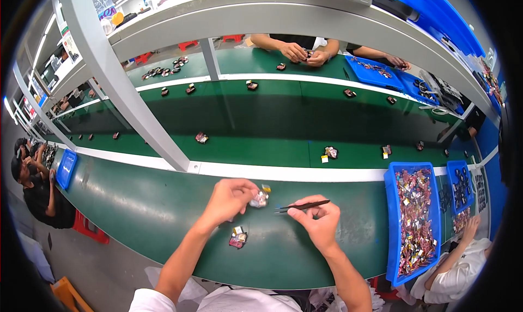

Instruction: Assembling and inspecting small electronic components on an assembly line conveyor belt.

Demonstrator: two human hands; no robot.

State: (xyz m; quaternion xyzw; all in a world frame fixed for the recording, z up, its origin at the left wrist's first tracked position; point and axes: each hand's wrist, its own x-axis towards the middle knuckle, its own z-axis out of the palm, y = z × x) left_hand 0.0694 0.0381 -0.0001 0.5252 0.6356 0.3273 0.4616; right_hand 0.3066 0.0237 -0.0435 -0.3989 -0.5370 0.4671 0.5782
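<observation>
Left hand (231,199): pinching a small electronic assembly (260,199), fingertips partly hiding its left edge. Second assembly (238,238): lying below, on the green bench (147,203). Right hand (318,219): pinching black tweezers (309,205), long axis running crosswise, tips pointing left, stopping short of the held assembly; its fine parts are blurring.

Grey floor (122,260) (red stool (90,230)), tube lights (50,24)

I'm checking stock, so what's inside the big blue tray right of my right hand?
The blue tray holds a heap of small parts, with dark red, white and yellow showing. The top layer hides the bottom, so whatever lies deeper can't be seen.
</observation>
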